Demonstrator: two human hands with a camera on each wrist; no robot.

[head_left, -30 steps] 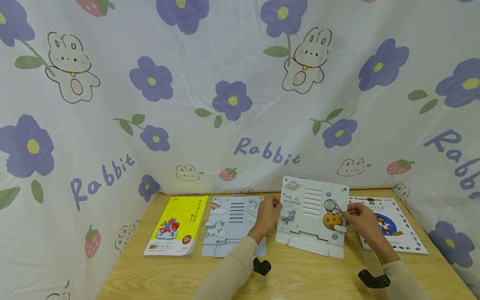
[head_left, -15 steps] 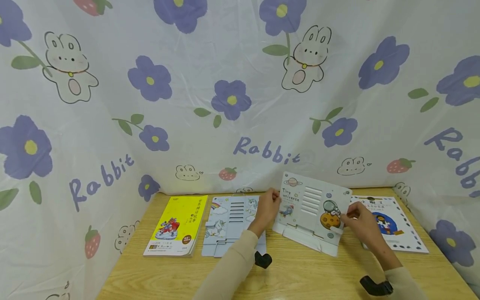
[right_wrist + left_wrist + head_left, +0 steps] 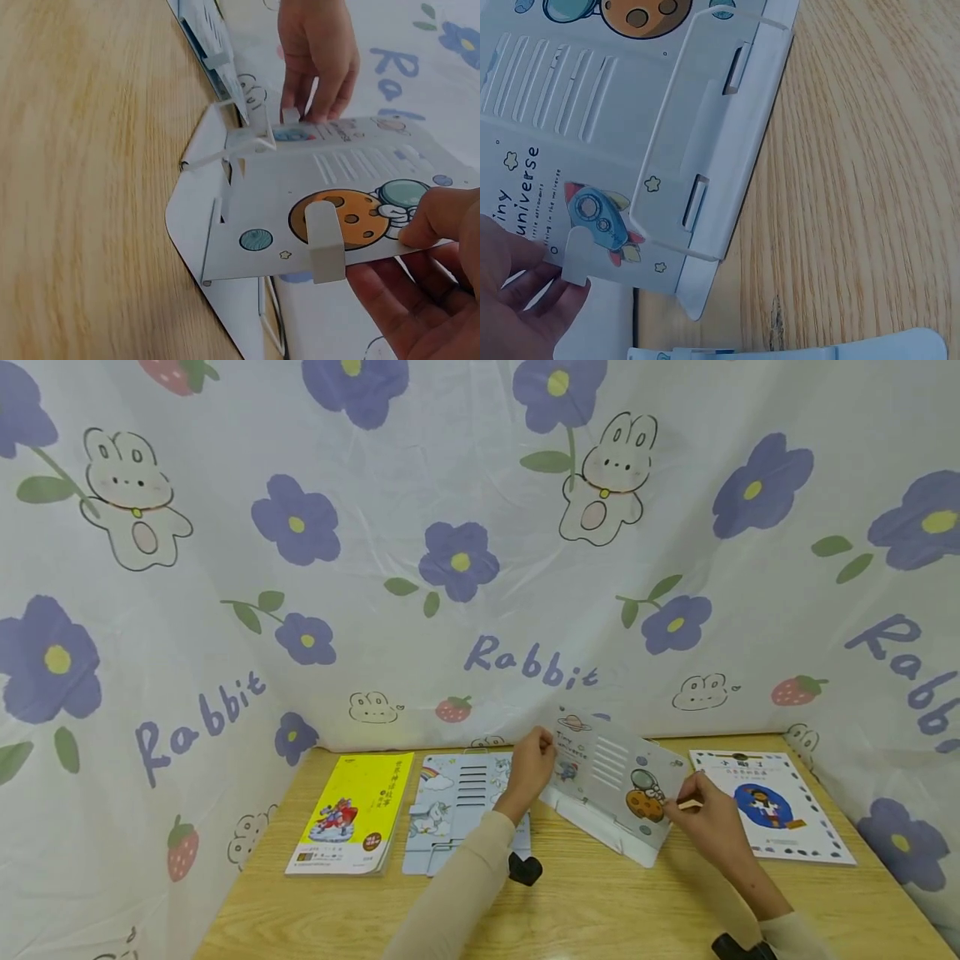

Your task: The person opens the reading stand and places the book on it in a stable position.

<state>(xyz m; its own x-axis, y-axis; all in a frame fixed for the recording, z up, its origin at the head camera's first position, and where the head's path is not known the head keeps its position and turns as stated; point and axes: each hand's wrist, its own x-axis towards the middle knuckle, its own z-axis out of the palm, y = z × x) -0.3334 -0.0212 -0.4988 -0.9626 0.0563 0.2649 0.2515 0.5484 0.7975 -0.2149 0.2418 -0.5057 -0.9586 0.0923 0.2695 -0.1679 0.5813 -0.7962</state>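
- Head view: Shows a white stand (image 3: 615,787) lettered "Tiny universe", tilted over the wooden table (image 3: 592,914), between a unicorn stand (image 3: 474,814) and a white-covered book (image 3: 776,810).
- Head view, grip: Pinched at its left edge by the left hand (image 3: 529,772) and at its right edge by the right hand (image 3: 714,825). Cannot tell from here whether touching the table.
- Head view, surroundings: Includes a yellow book (image 3: 348,814) just beside the unicorn stand, on its left; at the back, a curtain (image 3: 375,568) with purple flowers, rabbits and lettering.
- Left wrist view: Shows the blue rocket print and, along the lower front, a clear ledge (image 3: 676,139); at the edge beside the left fingers, a small white clip (image 3: 583,256).
- Right wrist view: Shows the right thumb (image 3: 435,217) laid on the front by the astronaut print, with fingers behind; near them, a second white clip (image 3: 325,244) over the orange planet.
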